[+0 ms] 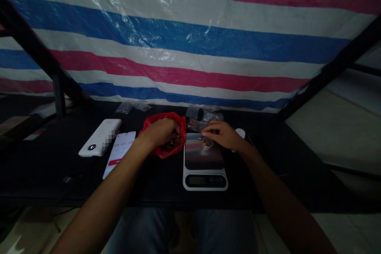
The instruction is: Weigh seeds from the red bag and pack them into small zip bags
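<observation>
My left hand (160, 131) reaches into a red plastic bag (157, 121) that holds small brownish pieces (175, 141); its fingers are curled and partly hidden in the bag. My right hand (223, 135) rests over the far part of a white digital kitchen scale (204, 166), fingers bent around a small round cup (207, 143) that stands on the scale's shiny platform. What the cup contains is too dim to name.
A white power bank (99, 138) and a phone (119, 153) with a lit timer screen lie left of the bag on the dark table (44, 166). Small clear plastic bags (205, 118) lie behind the scale. A striped tarp (190, 39) hangs behind.
</observation>
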### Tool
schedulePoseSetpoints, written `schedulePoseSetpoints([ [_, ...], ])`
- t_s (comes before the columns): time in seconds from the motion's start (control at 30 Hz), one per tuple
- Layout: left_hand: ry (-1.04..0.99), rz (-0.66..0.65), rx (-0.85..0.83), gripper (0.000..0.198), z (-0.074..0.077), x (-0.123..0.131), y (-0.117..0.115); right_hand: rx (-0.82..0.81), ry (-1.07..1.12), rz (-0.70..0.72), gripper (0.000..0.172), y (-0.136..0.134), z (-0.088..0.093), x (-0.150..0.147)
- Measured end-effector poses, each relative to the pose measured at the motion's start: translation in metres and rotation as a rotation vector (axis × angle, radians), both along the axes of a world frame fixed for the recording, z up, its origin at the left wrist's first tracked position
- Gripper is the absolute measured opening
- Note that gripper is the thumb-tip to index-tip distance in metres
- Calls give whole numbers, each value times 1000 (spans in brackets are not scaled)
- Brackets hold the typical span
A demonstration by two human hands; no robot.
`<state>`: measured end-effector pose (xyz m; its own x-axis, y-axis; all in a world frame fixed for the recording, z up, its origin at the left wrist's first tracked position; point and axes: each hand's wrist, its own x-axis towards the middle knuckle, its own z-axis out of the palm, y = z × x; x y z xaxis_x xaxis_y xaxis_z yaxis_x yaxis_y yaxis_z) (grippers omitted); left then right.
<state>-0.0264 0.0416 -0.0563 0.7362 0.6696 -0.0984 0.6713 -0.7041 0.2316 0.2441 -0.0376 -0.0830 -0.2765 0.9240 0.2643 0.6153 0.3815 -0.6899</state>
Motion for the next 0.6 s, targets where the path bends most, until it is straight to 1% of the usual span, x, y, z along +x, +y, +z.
schedulePoseSetpoints([
  [0.1,22,-14,-28,27,0,-1,-1,-39,-27,70,18,5,0,-5],
  [0.2,43,3,-36,24,2,-2,-2,-64,-45,101,17,6,1,-7],
  [0.27,35,26,-22,24,2,-3,-2,-44,-28,81,17,4,3,-4],
  [0.33,28,38,-16,25,2,-4,-2,-5,20,29,18,0,8,1],
  [0.43,56,26,-31,27,1,-6,-1,21,116,-5,17,-8,19,9],
  [0.5,69,22,-26,27,0,-5,-1,3,146,34,17,-14,24,12],
  [0.6,69,44,-7,23,0,-4,-1,-42,141,93,19,-19,25,11],
])
